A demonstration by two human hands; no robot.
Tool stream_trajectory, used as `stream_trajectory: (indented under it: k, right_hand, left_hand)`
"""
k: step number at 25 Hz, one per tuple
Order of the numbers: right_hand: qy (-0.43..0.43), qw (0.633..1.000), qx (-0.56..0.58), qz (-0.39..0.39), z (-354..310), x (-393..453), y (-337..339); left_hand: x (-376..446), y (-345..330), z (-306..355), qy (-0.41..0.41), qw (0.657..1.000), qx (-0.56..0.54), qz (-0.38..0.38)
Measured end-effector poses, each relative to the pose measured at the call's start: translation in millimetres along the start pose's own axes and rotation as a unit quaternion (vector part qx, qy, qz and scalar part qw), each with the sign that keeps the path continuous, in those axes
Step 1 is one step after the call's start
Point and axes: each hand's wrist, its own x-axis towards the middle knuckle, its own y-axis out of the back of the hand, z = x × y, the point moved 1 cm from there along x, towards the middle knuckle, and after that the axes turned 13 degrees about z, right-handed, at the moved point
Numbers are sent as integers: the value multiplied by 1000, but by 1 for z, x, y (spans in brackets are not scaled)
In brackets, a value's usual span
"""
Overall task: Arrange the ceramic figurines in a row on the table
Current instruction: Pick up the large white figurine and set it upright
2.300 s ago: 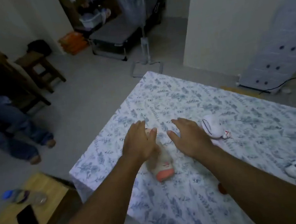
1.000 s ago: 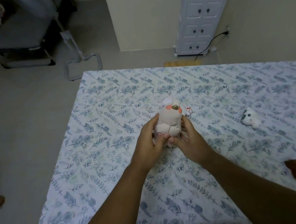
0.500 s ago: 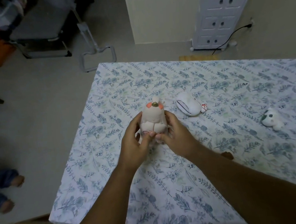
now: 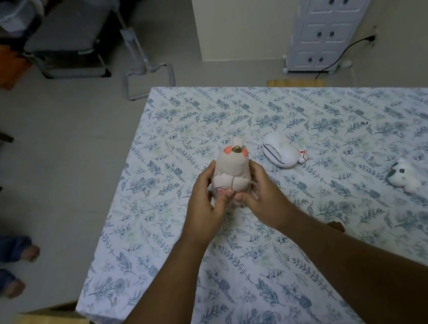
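My left hand (image 4: 204, 207) and right hand (image 4: 260, 194) both wrap around the cream ceramic figurine with orange patches and a small brass-coloured bell (image 4: 232, 170), thumbs meeting at its base. I hold it upright, near the left side of the table covered in a white cloth printed with blue leaves (image 4: 177, 128). A white oval figurine with dark stripes and a red bow (image 4: 282, 153) lies on its side just to the right. Farther right lies a small white figurine with dark markings (image 4: 403, 176). I can read no writing on any of them.
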Motion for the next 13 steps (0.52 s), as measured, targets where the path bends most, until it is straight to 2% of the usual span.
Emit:
stream_trajectory:
  k: [4, 6, 9, 13]
  right_hand:
    - [-8, 1000, -5, -15, -8, -2, 5]
    - [13, 999, -42, -19, -16, -4, 10]
    - [59, 986, -157, 5, -11, -9, 27]
    - [104, 945, -303, 65, 2, -32, 75]
  left_hand:
    - [-2, -2, 3, -8, 1000, 13, -1]
    - [-4, -4, 6, -17, 999, 42, 1]
    - [-22, -8, 20, -26, 991, 124, 50]
    - [-66, -30, 35, -77, 975, 183, 103]
